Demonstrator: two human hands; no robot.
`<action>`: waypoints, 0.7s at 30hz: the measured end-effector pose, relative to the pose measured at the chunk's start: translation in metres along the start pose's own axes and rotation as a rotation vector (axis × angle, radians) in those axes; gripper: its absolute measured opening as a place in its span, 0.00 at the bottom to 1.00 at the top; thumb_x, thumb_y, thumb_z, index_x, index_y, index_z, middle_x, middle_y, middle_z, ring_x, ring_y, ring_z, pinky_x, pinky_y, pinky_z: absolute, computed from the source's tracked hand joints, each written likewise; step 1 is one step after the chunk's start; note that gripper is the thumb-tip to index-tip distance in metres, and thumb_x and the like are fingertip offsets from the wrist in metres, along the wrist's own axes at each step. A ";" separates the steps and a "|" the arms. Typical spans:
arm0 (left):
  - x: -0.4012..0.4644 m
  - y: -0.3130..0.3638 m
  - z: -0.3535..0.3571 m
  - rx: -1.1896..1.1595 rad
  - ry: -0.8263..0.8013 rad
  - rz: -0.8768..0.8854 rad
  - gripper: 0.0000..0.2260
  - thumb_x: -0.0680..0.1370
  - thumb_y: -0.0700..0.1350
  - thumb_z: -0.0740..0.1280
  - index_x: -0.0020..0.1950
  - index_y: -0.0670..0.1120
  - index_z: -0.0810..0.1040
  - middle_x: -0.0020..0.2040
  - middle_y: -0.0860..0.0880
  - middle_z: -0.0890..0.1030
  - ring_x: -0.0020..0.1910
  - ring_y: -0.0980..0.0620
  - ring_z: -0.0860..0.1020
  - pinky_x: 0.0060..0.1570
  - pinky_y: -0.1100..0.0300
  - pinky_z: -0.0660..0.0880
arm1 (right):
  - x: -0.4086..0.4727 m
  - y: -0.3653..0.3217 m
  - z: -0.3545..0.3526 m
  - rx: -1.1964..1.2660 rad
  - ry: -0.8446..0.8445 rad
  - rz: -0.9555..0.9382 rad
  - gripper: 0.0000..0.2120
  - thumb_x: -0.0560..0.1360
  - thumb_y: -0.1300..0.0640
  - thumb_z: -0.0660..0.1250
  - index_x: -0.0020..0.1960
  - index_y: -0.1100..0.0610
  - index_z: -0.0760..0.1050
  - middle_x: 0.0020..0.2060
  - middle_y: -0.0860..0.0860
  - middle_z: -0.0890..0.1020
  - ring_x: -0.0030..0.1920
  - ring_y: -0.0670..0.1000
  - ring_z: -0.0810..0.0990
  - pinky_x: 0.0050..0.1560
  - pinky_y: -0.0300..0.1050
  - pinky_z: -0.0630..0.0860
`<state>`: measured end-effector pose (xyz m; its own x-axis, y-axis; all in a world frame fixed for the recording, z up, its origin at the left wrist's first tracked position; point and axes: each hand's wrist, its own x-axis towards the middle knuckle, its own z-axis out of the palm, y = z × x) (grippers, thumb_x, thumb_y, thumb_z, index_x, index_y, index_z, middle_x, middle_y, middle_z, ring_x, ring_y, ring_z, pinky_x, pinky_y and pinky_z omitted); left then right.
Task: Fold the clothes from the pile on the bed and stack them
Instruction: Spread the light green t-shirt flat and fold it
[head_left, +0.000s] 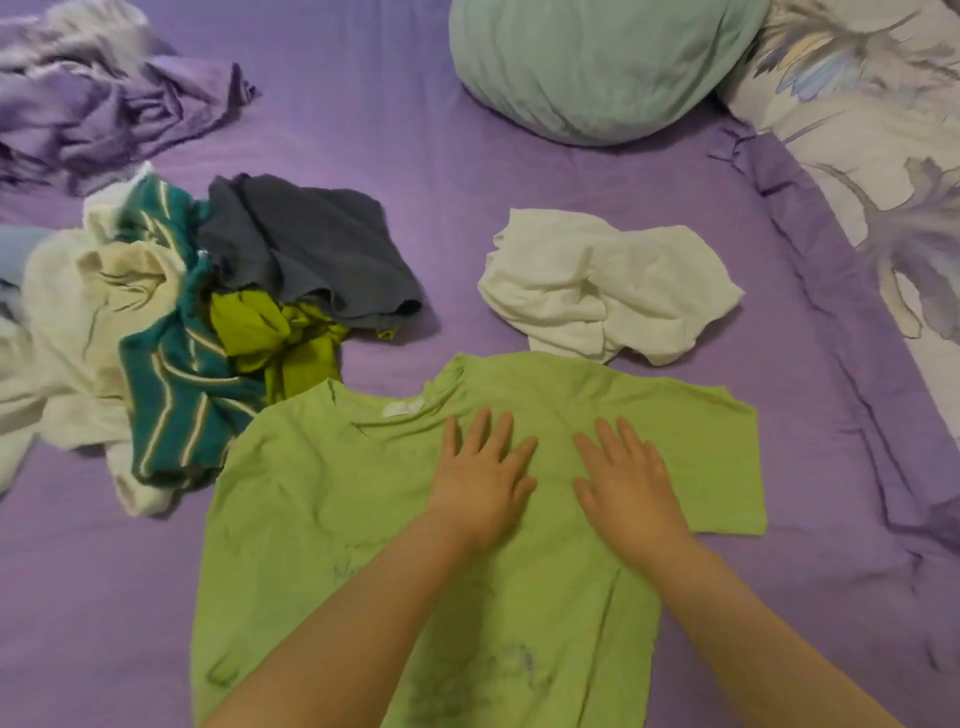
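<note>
A light green T-shirt (322, 499) lies spread flat on the purple bed sheet (83, 597), collar toward the far side. My left hand (480, 480) and my right hand (626, 480) both rest flat on its chest area, fingers straight, side by side. To the left lies the pile of unfolded clothes: a teal striped garment (176, 395), a grey garment (311, 244), an olive-yellow one (280, 338) and cream ones (78, 301). A crumpled white garment (613, 286) lies alone just beyond the shirt's right shoulder.
A mint green pillow (597, 62) sits at the far side. A floral blanket (883, 130) with a purple border runs along the right. A crumpled purple cloth (98, 98) lies at the far left.
</note>
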<state>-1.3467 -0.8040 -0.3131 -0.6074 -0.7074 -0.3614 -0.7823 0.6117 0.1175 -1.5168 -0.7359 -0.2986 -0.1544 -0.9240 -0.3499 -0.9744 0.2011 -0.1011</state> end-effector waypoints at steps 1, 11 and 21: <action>-0.014 -0.017 -0.001 -0.009 0.002 -0.039 0.23 0.82 0.59 0.48 0.77 0.57 0.53 0.79 0.49 0.49 0.77 0.44 0.44 0.72 0.41 0.39 | -0.001 -0.023 0.002 0.007 -0.040 -0.059 0.27 0.80 0.45 0.54 0.76 0.48 0.53 0.77 0.52 0.54 0.77 0.54 0.48 0.73 0.54 0.50; -0.136 -0.162 -0.009 -0.321 0.393 -0.581 0.23 0.75 0.38 0.67 0.70 0.42 0.69 0.68 0.41 0.69 0.67 0.40 0.68 0.64 0.47 0.68 | 0.027 -0.188 -0.001 0.140 -0.148 -0.383 0.22 0.80 0.49 0.55 0.74 0.49 0.61 0.76 0.47 0.57 0.76 0.51 0.53 0.73 0.47 0.56; -0.148 -0.197 -0.001 -0.595 0.594 -0.743 0.17 0.73 0.43 0.69 0.62 0.46 0.74 0.58 0.46 0.77 0.57 0.44 0.75 0.55 0.50 0.72 | 0.074 -0.302 -0.022 0.275 0.088 -0.453 0.23 0.80 0.54 0.60 0.74 0.53 0.61 0.73 0.51 0.64 0.74 0.52 0.58 0.72 0.49 0.59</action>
<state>-1.1028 -0.8200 -0.2817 0.1926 -0.9802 -0.0459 -0.8229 -0.1869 0.5365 -1.2374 -0.8723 -0.2739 0.2467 -0.9594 -0.1366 -0.8698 -0.1571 -0.4678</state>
